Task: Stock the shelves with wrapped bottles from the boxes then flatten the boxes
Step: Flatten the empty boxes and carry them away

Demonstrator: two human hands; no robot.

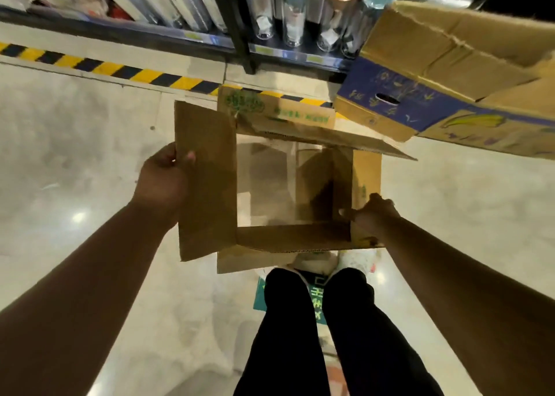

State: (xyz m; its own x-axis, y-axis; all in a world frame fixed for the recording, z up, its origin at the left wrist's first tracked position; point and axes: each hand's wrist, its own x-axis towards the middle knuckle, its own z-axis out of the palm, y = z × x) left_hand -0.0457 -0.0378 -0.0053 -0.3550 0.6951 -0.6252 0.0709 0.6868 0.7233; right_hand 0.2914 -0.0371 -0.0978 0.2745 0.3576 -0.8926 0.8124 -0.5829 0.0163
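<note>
Flattening an empty box [285, 238], held open above the floor [75, 155] before the far shelf [168, 34] of bottles [292, 17]. The left hand [163, 175] pinches its left flap [207, 191]; the right hand [375, 215] grips the near right corner. Next, opposite corners probably need pressing together.

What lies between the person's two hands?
In the head view, the open cardboard box: the left hand grips its left flap, the right hand its right wall. Its inside looks empty.
</note>
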